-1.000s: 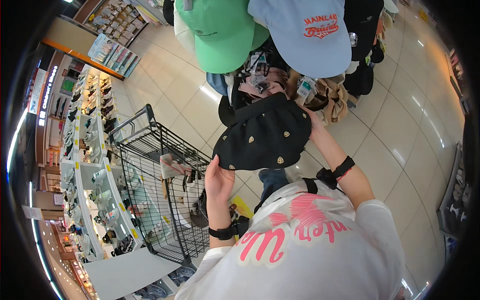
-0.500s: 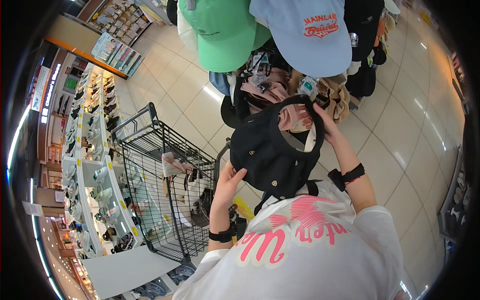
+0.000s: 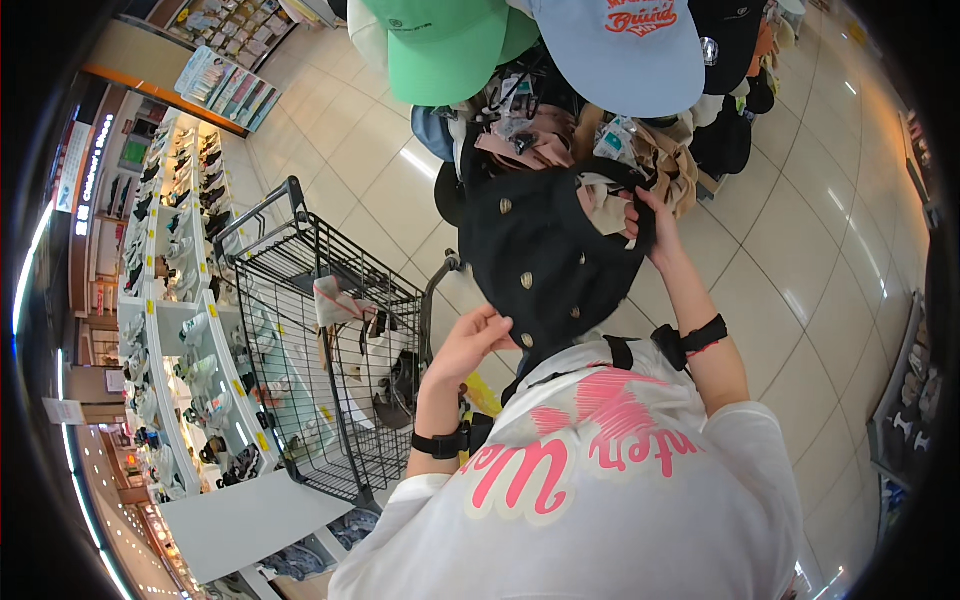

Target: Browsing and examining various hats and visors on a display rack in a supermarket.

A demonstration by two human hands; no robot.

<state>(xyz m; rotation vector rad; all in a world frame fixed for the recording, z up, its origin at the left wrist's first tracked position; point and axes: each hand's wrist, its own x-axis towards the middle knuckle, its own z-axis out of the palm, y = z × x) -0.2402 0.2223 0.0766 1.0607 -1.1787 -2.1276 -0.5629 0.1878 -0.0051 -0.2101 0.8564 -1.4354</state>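
A black hat (image 3: 545,245) partly hides the right hand (image 3: 660,230); the frame crops a green cap (image 3: 445,60).

Red lettering (image 3: 641,20) on blue cap (image 3: 622,72); pink, shirt (image 3: 640,540); white, sign (image 3: 97,172).

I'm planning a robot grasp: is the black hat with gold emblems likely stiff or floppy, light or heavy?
The black hat is probably floppy: its fabric droops in an uneven outline. It seems light, since the right hand grips it just near one edge.
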